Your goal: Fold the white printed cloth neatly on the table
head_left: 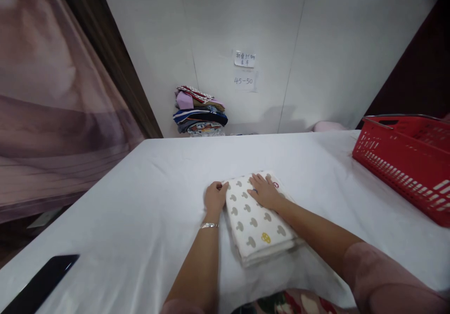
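A folded white cloth [251,218] printed with grey mushrooms, a yellow one and a red one lies in several layers on the white-covered table [168,201]. My left hand [215,196] is at its far left edge, fingers curled and the thumb against the cloth's border; the fingertips are partly hidden. Flat on the upper right part of the cloth rests my right hand [265,192], its fingers spread. A silvery bracelet [209,225] circles my left wrist.
A red plastic basket [404,159] stands at the right. Folded fabrics [200,112] are stacked beyond the table's far edge, near paper notes [244,80] on the wall. A black phone-like object [42,283] lies front left, and a pinkish curtain [63,108] hangs at left.
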Available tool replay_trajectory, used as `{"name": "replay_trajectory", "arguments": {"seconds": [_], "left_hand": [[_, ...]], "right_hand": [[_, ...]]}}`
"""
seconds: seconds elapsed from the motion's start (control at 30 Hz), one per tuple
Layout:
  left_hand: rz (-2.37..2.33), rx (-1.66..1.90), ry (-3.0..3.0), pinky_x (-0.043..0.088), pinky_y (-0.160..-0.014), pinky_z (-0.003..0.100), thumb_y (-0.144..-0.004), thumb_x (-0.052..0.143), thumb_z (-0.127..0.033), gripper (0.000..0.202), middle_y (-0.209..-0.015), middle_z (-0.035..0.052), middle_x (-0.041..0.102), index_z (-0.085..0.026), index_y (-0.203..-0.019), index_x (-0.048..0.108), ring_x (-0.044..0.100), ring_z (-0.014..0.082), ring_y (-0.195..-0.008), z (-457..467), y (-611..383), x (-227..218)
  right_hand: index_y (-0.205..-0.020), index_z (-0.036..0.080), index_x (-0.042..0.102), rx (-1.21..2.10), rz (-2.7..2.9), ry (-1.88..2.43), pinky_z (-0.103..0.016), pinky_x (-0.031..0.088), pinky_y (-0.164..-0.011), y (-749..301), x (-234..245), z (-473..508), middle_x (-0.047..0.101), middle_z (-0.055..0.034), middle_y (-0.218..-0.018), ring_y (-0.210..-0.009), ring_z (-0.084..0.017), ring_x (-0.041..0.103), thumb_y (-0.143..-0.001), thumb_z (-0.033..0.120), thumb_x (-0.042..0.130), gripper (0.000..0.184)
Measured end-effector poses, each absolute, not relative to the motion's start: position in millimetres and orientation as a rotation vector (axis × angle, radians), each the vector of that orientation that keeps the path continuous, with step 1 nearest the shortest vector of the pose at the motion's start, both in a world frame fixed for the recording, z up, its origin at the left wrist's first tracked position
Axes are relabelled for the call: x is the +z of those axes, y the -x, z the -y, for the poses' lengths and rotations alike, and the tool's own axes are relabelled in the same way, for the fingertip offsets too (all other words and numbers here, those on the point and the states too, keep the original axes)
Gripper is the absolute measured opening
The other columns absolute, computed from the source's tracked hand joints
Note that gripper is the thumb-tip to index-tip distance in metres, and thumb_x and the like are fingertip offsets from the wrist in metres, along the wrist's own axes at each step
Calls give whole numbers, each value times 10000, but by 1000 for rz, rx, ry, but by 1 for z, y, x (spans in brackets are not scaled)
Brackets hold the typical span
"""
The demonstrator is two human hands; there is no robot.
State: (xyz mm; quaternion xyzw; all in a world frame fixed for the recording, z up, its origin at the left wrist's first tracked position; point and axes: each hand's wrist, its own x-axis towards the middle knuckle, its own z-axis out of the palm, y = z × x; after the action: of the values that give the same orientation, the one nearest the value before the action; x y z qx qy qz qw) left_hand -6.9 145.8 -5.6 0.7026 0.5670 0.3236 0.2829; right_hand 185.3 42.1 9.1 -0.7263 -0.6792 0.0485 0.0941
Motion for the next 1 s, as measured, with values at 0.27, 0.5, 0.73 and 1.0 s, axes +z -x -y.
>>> {"name": "replay_trajectory", "arguments": {"seconds": [0.27, 0.5, 0.73, 1.0], "left_hand": [[-1509, 856, -1876, 454, -739, 302, -793, 556, -470, 280, -864, 50, 702, -206, -835, 636, 630, 203, -815, -145, 7, -4], [-1549, 847, -1906, 442, -775, 305, -798, 562, -458, 270, -901, 50, 700, -208, -859, 643, 622, 209, -873, -144, 5, -4], [-1551, 848, -1927, 433, -751, 296, -812, 554, -442, 255, -892, 49, 701, -206, -845, 646, 622, 201, -866, -143, 5, -3], [-1533, 854, -1906, 436, -738, 286, -810, 562, -442, 250, -896, 48, 706, -209, -849, 645, 625, 199, -868, -143, 4, -5]], "right_hand": [[-1448, 131, 329, 105, 1951, 2306, -494, 93, -1129, -205, 24, -58, 239, -135, -1538, -1426, -275, 140, -938, 518, 250, 645], [-1438, 162, 352, 97, 1948, 2380, -489, 137, -1119, -217, 9, -60, 288, -121, -1523, -1414, -272, 191, -937, 534, 233, 635], [-1425, 133, 373, 37, 1893, 2393, -466, 202, -1109, -241, 2, -60, 311, -144, -1509, -1408, -286, 208, -939, 529, 252, 639], [-1376, 230, 450, 31, 2050, 2263, -531, 197, -1100, -251, 14, -43, 415, -110, -1454, -1383, -299, 262, -945, 419, 327, 486]]}}
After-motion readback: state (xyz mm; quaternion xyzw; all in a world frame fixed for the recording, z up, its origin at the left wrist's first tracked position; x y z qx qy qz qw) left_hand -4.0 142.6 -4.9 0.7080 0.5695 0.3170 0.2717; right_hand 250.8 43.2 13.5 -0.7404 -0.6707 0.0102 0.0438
